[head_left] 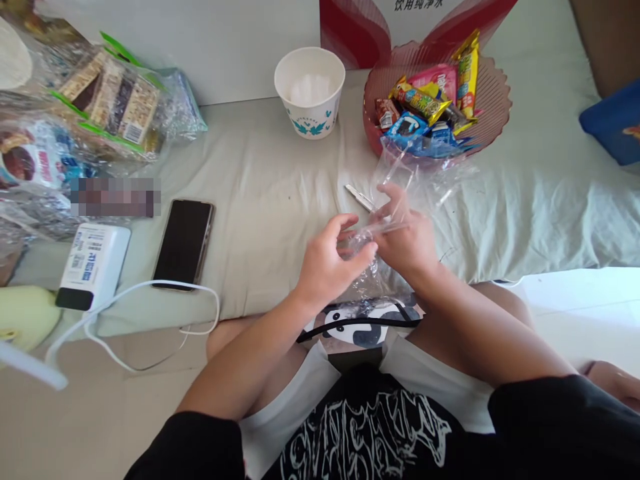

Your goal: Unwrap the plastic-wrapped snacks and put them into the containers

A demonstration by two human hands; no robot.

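Note:
My left hand and my right hand meet in front of me, both pinching a clear plastic bag that rises crumpled above my right hand. The bag's lower part hangs down between my hands toward a panda-print pouch on my lap. A small silver knife-like item lies on the sheet just behind my fingers. Beyond it stands a pink basket filled with wrapped snacks.
A white paper cup stands at the back centre. A black phone and a white power bank with a white cable lie at left. Bags of packaged snacks pile at far left. A blue object sits at right.

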